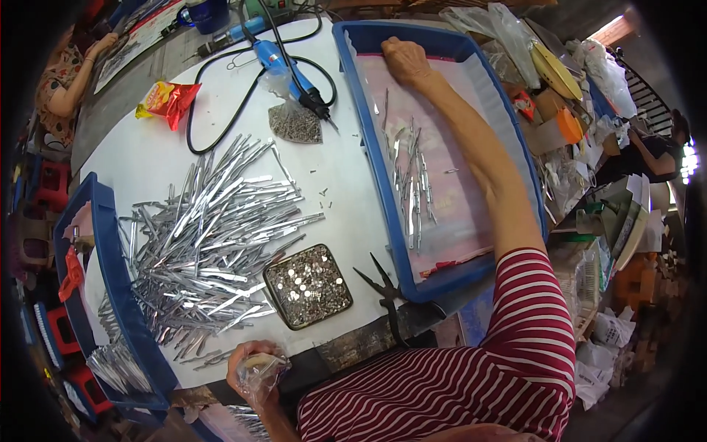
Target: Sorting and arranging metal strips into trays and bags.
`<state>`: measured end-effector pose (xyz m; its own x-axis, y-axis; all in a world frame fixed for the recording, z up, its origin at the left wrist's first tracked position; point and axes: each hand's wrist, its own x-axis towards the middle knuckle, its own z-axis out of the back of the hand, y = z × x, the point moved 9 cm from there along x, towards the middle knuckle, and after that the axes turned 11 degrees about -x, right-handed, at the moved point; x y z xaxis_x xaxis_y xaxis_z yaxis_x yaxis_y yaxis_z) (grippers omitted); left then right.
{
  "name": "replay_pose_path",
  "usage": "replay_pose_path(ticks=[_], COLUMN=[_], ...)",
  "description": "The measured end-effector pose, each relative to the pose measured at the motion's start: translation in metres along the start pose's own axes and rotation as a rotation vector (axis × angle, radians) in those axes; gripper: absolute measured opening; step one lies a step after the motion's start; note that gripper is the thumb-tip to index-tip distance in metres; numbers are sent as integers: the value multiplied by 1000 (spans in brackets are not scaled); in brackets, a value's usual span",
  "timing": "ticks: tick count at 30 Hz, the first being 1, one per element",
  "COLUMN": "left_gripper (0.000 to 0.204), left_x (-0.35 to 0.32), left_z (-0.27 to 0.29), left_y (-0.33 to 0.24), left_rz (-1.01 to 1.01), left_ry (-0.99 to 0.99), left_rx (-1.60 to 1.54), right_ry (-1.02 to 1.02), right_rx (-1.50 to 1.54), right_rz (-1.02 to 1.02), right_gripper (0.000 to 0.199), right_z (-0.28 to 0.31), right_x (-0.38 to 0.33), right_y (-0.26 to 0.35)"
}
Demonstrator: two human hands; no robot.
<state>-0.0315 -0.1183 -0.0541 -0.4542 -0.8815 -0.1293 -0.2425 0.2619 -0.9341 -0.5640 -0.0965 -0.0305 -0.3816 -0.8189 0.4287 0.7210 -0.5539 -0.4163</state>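
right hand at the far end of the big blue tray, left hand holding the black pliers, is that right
Not quite: in the head view, the left hand holds crumpled clear plastic, not the black pliers, which lie beside the big blue tray. The right hand is indeed at the tray's far end.
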Motion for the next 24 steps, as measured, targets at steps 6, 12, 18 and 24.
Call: replay_pose_path(ticks=[6,12,18,24], left_gripper=[37,40,40,40], left_x=[1,-1,-2,-2], left_z=[-1,6,8,9], left_y=[2,8,8,8], left_rz=[-19,0,-24,-34], left_ry=[41,33,76,82], left_rx=[-18,-64,-97,-79], right_ry=[47,161,225,197], right_rx=[68,92,115,46], right_rz=[-64,-177,-175,-1], right_gripper=[12,21,21,18], right_z=[3,-2,-11,-5], right_x=[-1,-6,-3,1], right_y=[-2,-12,-17,1])
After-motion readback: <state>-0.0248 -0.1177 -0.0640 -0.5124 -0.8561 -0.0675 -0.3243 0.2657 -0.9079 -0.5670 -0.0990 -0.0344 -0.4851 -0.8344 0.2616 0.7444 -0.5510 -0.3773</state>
